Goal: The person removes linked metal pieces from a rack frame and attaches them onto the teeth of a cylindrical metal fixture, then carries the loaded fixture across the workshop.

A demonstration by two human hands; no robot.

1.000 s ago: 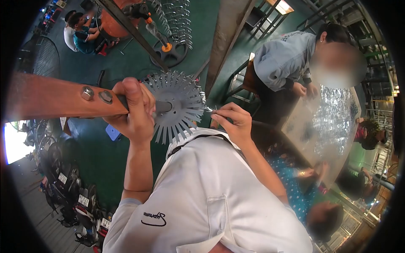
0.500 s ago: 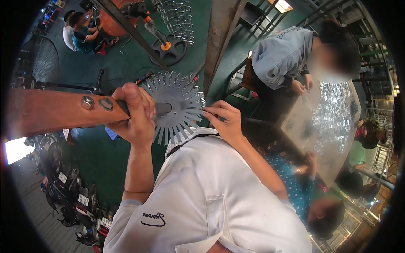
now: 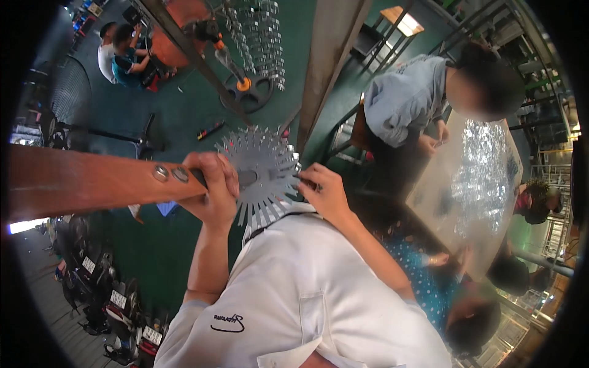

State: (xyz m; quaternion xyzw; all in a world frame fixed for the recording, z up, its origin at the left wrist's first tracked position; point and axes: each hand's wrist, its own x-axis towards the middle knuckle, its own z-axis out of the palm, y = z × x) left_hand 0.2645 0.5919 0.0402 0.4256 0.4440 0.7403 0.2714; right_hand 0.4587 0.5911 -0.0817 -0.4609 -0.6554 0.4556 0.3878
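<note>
A grey metal disc (image 3: 267, 181) with many narrow slotted teeth stands in front of my white shirt. Small shiny pieces sit along its upper and right rim. My left hand (image 3: 216, 189) is closed around the dark shaft between an orange beam (image 3: 104, 182) and the disc, thumb on top. At the disc's right edge, my right hand (image 3: 326, 195) has its thumb and fingertips pinched together by the teeth. Whatever is between those fingertips is too small to make out.
A steel post (image 3: 325, 67) rises just beyond the disc. Strings of shiny metal pieces (image 3: 264, 43) hang near a black wheel-shaped base (image 3: 246, 93). To the right, people sit around a table (image 3: 435, 184). A fan (image 3: 70, 89) and parked motorbikes (image 3: 92, 288) are on the left.
The view has shifted, so the disc, beam and both hands appear slightly lower. My right fingers are more curled at the rim. My left hand keeps its grip.
</note>
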